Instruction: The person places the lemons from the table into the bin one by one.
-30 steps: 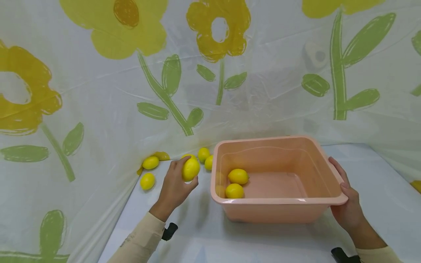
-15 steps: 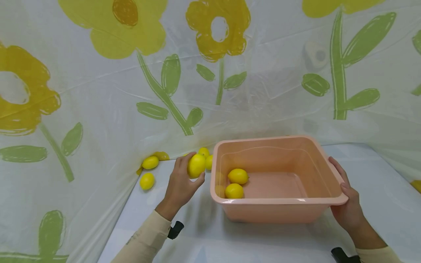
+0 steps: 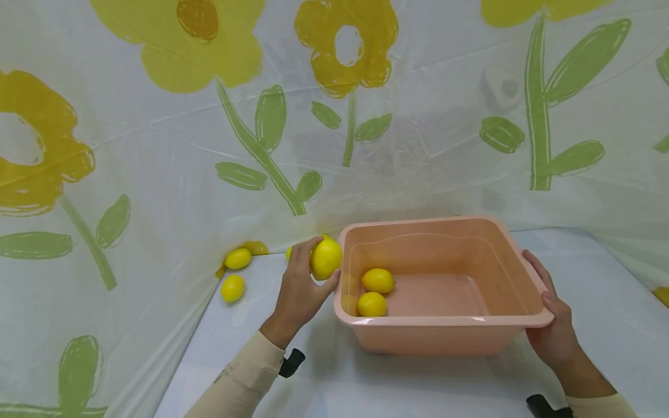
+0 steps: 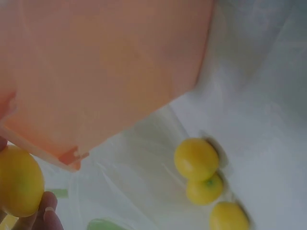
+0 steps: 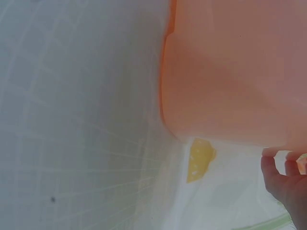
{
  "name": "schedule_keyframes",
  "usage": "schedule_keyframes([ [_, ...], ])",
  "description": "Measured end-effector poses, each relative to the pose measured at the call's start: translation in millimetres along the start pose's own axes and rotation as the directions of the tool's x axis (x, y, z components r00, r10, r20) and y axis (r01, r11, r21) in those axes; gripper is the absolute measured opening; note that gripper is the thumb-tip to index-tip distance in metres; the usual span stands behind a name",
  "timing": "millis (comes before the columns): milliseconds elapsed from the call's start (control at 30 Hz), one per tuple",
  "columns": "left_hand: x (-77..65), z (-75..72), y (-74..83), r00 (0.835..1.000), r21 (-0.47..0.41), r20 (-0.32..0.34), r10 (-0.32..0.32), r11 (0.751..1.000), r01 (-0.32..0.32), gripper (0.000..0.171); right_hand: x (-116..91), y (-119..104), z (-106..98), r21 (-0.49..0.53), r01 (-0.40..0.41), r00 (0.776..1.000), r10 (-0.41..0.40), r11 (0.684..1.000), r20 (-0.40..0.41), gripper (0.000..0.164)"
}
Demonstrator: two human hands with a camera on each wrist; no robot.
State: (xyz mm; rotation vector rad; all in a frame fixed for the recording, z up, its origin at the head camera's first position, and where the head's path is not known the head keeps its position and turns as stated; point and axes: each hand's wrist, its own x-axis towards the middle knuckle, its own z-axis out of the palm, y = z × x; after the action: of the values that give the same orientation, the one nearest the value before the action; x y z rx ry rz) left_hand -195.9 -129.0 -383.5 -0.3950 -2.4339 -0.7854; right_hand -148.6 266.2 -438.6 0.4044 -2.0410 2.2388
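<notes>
Between thumb and fingers, my left hand (image 3: 303, 293) grips a yellow lemon (image 3: 326, 259) right at the left rim of a pink plastic basin (image 3: 439, 320). That lemon (image 4: 20, 181) fills the lower left of the left wrist view, with the basin's outer wall (image 4: 110, 72) above it. Two lemons (image 3: 378, 280) lie inside the basin, near its left end. My right hand (image 3: 554, 325) holds the basin's right rim, thumb on top and fingers around the outside. In the right wrist view, fingertips (image 5: 269, 152) press under the basin's edge.
Two lemons (image 3: 233, 288) lie at the left edge of the white table (image 3: 407, 389). Several more (image 4: 195, 159) sit behind the left hand, beside the basin, partly hidden in the head view. A flower-patterned curtain (image 3: 418, 116) hangs along the back and left.
My left hand has moved right and slightly up with the lemon, from over the table to the basin's left rim. The right hand and basin have stayed in place.
</notes>
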Motion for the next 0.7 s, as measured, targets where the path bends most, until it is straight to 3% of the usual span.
schedule_keyframes([
  [700, 8.2, 12.0, 20.0, 0.998, -0.055, 0.034, 0.043, 0.998, -0.041, 0.067, 0, 1, -1, 0.004, -0.002, 1.0, 0.002, 1.0, 0.01, 0.058],
])
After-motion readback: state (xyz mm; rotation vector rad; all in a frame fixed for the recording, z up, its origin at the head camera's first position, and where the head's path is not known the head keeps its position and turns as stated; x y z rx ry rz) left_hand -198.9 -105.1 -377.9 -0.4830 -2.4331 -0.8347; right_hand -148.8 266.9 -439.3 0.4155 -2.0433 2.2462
